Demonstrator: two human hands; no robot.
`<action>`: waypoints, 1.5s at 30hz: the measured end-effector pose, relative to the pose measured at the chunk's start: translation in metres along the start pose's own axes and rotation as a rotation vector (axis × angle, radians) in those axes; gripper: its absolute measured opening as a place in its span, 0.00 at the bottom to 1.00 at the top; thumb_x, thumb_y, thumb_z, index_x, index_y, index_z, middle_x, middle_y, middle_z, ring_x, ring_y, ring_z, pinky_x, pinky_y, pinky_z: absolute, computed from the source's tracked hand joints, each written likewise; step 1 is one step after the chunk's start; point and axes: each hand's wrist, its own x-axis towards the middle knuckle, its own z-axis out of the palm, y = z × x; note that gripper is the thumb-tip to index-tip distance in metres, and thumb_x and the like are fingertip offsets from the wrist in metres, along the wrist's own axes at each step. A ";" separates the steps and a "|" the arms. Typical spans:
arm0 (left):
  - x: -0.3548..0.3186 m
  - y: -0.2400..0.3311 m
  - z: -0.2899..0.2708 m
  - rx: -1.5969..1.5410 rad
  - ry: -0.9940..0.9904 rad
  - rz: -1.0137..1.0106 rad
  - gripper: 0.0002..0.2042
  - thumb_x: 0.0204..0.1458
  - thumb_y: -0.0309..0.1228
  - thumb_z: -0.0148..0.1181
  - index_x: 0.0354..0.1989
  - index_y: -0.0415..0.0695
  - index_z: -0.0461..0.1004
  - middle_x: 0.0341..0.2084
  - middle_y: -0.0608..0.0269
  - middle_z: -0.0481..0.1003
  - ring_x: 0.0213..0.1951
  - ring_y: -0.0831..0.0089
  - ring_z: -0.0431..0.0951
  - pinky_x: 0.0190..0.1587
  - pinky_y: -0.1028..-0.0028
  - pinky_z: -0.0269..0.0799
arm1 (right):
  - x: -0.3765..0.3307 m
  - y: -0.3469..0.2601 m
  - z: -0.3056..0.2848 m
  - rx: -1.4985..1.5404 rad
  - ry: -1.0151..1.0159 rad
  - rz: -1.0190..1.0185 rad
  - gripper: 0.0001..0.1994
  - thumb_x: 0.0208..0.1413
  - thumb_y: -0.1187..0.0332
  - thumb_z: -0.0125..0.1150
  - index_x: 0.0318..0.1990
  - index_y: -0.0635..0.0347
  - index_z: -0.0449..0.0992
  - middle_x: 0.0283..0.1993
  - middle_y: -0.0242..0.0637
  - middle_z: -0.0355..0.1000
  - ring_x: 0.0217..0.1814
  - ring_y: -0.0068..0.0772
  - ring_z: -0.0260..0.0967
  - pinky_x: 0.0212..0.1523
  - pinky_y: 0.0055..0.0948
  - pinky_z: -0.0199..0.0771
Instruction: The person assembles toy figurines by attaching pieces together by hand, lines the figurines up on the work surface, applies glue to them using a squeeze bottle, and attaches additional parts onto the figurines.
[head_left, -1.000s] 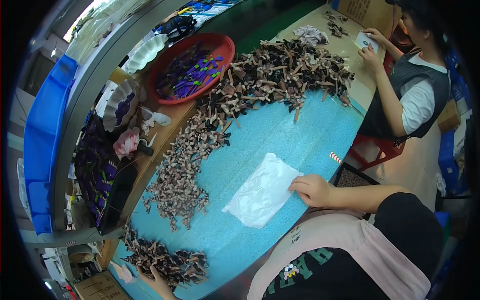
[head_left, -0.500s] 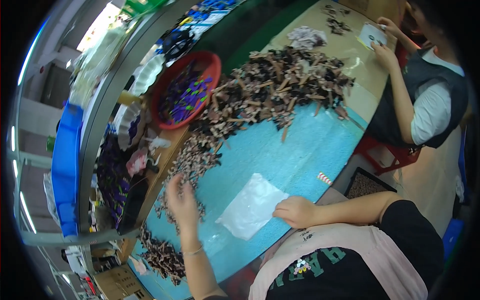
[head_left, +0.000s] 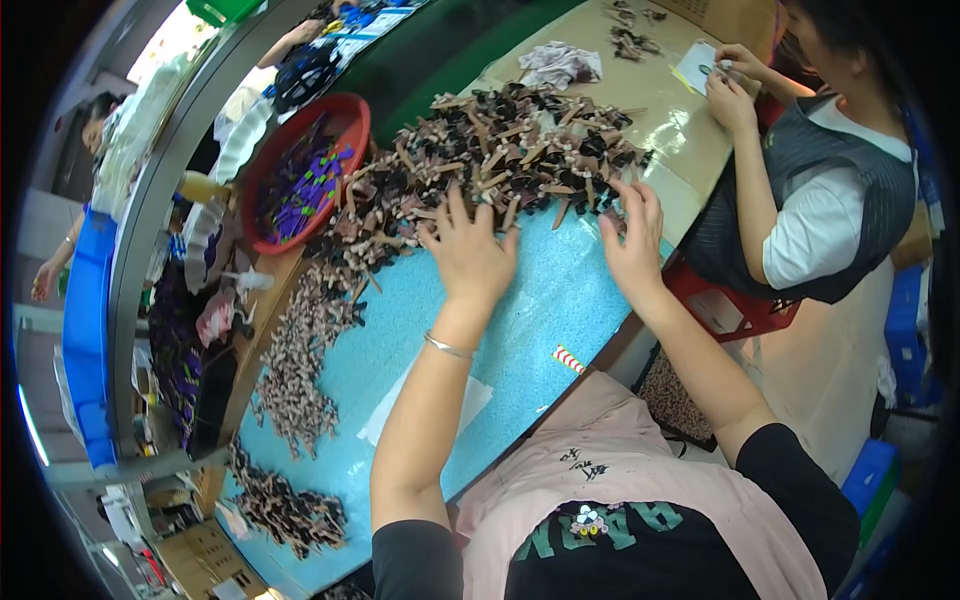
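Observation:
A wide heap of small brown, black and pinkish pieces [head_left: 500,150] covers the far part of the blue work surface [head_left: 540,300]. My left hand [head_left: 470,245] is open, fingers spread, its tips at the heap's near edge. At the heap's right end, my right hand [head_left: 633,235] has its fingers apart, touching or just beside dark pieces. Neither hand grips anything that I can see. Under my left forearm lies a flat, whitish plastic sheet or bag [head_left: 470,405], partly hidden.
A smaller pile of pale and dark pieces [head_left: 300,370] and a darker pile [head_left: 285,510] lie at left. A red basin [head_left: 360,125] holds purple and green pieces. A striped strip [head_left: 568,358] lies near the edge. A co-worker [head_left: 810,220] sits at right, handling a white card.
Both hands have moved away from me to the large heap. My right hand has let go of the whitish plastic; my left hand has left the smaller pile. The view has shifted too.

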 end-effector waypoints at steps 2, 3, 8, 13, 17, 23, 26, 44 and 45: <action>-0.021 0.011 -0.006 -0.071 -0.031 0.046 0.21 0.43 0.39 0.65 0.44 0.43 0.71 0.63 0.41 0.55 0.60 0.45 0.59 0.58 0.44 0.54 | -0.001 0.017 0.012 0.024 -0.082 0.058 0.24 0.49 0.71 0.61 0.56 0.54 0.66 0.58 0.51 0.57 0.61 0.56 0.54 0.61 0.44 0.55; -0.032 0.015 -0.008 -0.171 -0.040 0.055 0.20 0.42 0.37 0.66 0.43 0.43 0.71 0.63 0.40 0.54 0.60 0.43 0.59 0.57 0.46 0.56 | -0.005 0.019 0.015 -0.155 -0.107 -0.009 0.25 0.49 0.69 0.62 0.57 0.55 0.65 0.60 0.53 0.55 0.63 0.57 0.52 0.62 0.46 0.52; -0.086 0.025 -0.028 -0.484 -0.168 0.121 0.20 0.39 0.22 0.65 0.43 0.38 0.70 0.57 0.39 0.61 0.58 0.39 0.60 0.59 0.53 0.61 | -0.019 0.001 0.013 -0.106 -0.132 -0.046 0.24 0.51 0.72 0.61 0.56 0.59 0.65 0.62 0.51 0.54 0.65 0.55 0.51 0.63 0.43 0.54; -0.142 0.030 -0.045 -0.427 -0.243 0.150 0.23 0.43 0.20 0.58 0.51 0.40 0.69 0.57 0.44 0.62 0.59 0.46 0.61 0.58 0.51 0.61 | -0.048 -0.045 -0.001 0.047 -0.296 -0.233 0.20 0.47 0.76 0.59 0.51 0.60 0.69 0.59 0.51 0.57 0.62 0.56 0.53 0.62 0.47 0.52; -0.167 0.021 -0.058 -0.344 -0.222 0.155 0.28 0.45 0.20 0.54 0.59 0.45 0.65 0.60 0.45 0.59 0.59 0.49 0.63 0.57 0.48 0.60 | -0.060 -0.063 -0.003 0.248 -0.541 -0.196 0.17 0.46 0.79 0.57 0.47 0.60 0.71 0.54 0.50 0.62 0.55 0.54 0.59 0.56 0.42 0.60; -0.193 0.012 -0.070 -0.483 -0.117 -0.057 0.32 0.40 0.21 0.64 0.59 0.34 0.62 0.58 0.43 0.61 0.53 0.50 0.67 0.55 0.56 0.62 | -0.056 -0.084 0.008 0.295 -0.694 -0.259 0.18 0.44 0.83 0.54 0.46 0.60 0.72 0.53 0.48 0.64 0.54 0.51 0.62 0.54 0.41 0.63; -0.198 0.014 -0.081 -0.383 -0.125 -0.098 0.30 0.41 0.23 0.64 0.57 0.35 0.64 0.54 0.47 0.65 0.51 0.52 0.68 0.53 0.59 0.62 | -0.047 -0.094 0.015 0.254 -0.729 -0.350 0.19 0.42 0.84 0.53 0.45 0.61 0.73 0.53 0.47 0.64 0.55 0.51 0.62 0.55 0.42 0.63; -0.227 -0.002 -0.067 -0.260 -0.035 -0.083 0.22 0.44 0.26 0.56 0.50 0.36 0.69 0.49 0.52 0.68 0.43 0.62 0.70 0.41 0.68 0.66 | -0.065 -0.115 -0.023 0.046 -1.103 -0.439 0.23 0.40 0.76 0.66 0.47 0.63 0.70 0.46 0.44 0.66 0.48 0.50 0.65 0.46 0.40 0.67; -0.233 -0.006 -0.073 -0.297 -0.075 -0.080 0.20 0.43 0.25 0.54 0.48 0.37 0.70 0.49 0.52 0.68 0.44 0.62 0.70 0.44 0.68 0.67 | -0.067 -0.115 -0.025 0.007 -1.123 -0.410 0.23 0.40 0.75 0.67 0.48 0.63 0.70 0.46 0.44 0.66 0.48 0.49 0.65 0.47 0.40 0.66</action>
